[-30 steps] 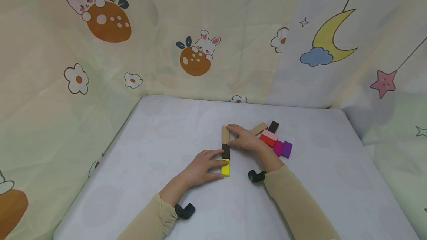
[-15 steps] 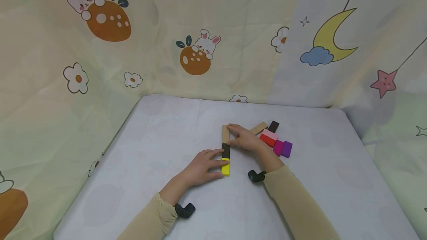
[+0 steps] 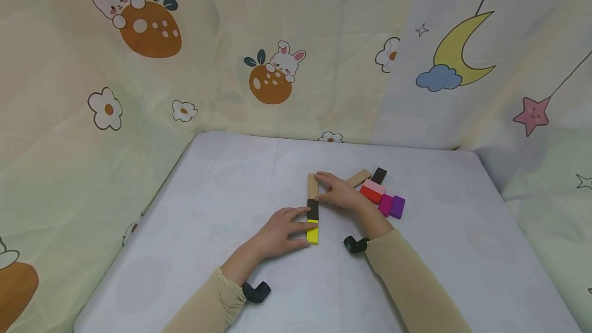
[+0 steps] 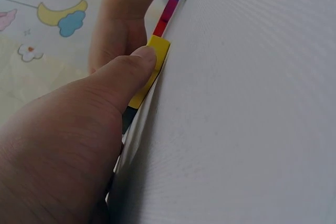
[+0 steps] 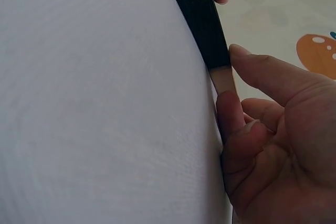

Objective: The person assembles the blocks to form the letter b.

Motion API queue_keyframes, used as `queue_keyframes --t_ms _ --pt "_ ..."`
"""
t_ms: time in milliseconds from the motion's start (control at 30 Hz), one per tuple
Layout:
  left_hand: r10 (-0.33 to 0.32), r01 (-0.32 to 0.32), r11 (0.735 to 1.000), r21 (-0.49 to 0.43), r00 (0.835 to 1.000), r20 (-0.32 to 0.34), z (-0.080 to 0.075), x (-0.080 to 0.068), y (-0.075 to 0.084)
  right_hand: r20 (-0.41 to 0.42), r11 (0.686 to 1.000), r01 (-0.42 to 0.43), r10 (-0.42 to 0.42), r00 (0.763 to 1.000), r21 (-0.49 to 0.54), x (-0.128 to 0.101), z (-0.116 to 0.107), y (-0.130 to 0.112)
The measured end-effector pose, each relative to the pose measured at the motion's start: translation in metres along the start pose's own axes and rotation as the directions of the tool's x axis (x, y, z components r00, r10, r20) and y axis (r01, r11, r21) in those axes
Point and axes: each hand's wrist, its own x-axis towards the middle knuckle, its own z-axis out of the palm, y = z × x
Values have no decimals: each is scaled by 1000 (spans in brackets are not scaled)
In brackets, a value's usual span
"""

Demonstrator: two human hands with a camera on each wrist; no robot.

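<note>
Row of blocks: three flat blocks lie end to end in a straight line near the middle of the tabletop (image 3: 222, 179), running away from the person.
Yellow block (image 3: 312, 235): nearest end of the row, touching the black block.
Black block (image 3: 313, 210): middle of the row, between the yellow and the tan one.
Tan block (image 3: 312, 186): far end of the row, touching the black block.
Left hand (image 3: 279, 233): rests on the tabletop just left of the row; fingers nearly straight, their tips against the yellow and black blocks; the thumb presses the yellow block's side in the left wrist view. It grips nothing.
Right hand (image 3: 339, 192): lies just right of the row; thumb and forefinger pinch the tan block at its sides, other fingers loosely curled.
Loose blocks: to the right of the right hand lie a second tan block (image 3: 359, 177), a second black block (image 3: 379, 175), a pink block (image 3: 374, 187), a red block (image 3: 370, 195), a magenta block (image 3: 386, 204) and a purple block (image 3: 398, 207), close together.
Backdrop: cloth (image 3: 287, 66) printed with rabbits, flowers, moon and star hangs behind and beside the tabletop.
</note>
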Motion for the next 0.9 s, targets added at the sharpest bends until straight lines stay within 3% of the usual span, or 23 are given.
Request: queue_keyframes --t_ms 333,900 --pt "-6 6 1000 11 1000 12 1 1 -1 -30 999 -3 5 1000 49 -1 1 4" --pt "-75 76 997 -15 996 46 -3 1 4 -39 992 -58 63 997 110 0 3 8"
